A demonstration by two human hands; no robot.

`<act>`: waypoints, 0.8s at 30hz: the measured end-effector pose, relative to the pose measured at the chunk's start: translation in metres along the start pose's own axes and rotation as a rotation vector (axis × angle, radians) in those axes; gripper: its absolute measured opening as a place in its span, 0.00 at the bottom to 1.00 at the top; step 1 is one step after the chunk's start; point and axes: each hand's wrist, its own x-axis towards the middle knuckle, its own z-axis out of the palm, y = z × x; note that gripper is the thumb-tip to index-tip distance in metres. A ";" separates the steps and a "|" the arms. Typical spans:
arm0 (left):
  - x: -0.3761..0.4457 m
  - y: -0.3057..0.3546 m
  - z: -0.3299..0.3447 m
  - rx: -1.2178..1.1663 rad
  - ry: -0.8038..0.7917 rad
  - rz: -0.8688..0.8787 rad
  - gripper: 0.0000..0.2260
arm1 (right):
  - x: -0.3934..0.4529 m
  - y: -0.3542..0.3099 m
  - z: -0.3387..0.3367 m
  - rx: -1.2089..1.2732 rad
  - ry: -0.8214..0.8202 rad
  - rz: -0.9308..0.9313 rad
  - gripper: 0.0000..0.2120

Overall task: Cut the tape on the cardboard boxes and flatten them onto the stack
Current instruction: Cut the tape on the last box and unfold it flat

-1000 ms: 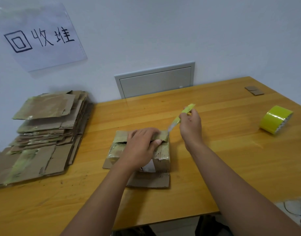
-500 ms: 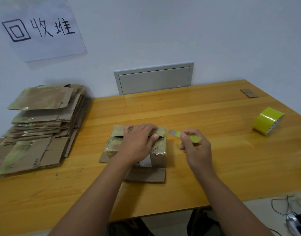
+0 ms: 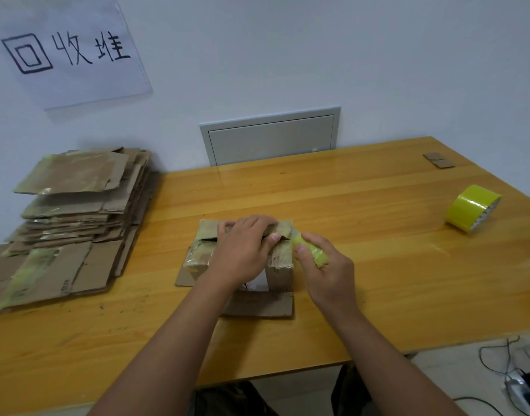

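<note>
A small cardboard box [image 3: 280,262] with yellow-green tape stands in the middle of the wooden table [image 3: 362,211], its lower flaps spread flat. My left hand [image 3: 242,250] grips the box's top, fingers curled over the far edge. My right hand [image 3: 326,271] holds a yellow-green utility knife [image 3: 310,250] against the box's upper right corner; the blade tip is hidden at the edge. The stack of flattened cardboard boxes [image 3: 69,223] lies at the table's left end.
A roll of yellow tape [image 3: 470,210] lies on its side at the right. Two small cardboard scraps [image 3: 437,160] sit at the far right corner. A paper sign [image 3: 69,52] and a grey wall panel [image 3: 269,136] are behind. Cables [image 3: 515,376] lie on the floor right.
My right hand brought the knife down from above the box, then left, until it met the box's right top corner. My left hand kept its grip on the box.
</note>
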 end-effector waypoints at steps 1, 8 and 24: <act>0.001 0.001 0.000 -0.014 0.013 -0.011 0.14 | -0.003 0.000 -0.001 0.056 -0.014 0.033 0.10; 0.000 0.001 0.001 -0.059 0.127 -0.008 0.09 | -0.008 -0.004 -0.013 0.321 0.003 0.130 0.07; -0.024 0.009 -0.012 0.203 -0.017 0.187 0.31 | -0.004 -0.004 -0.019 0.506 -0.083 0.322 0.10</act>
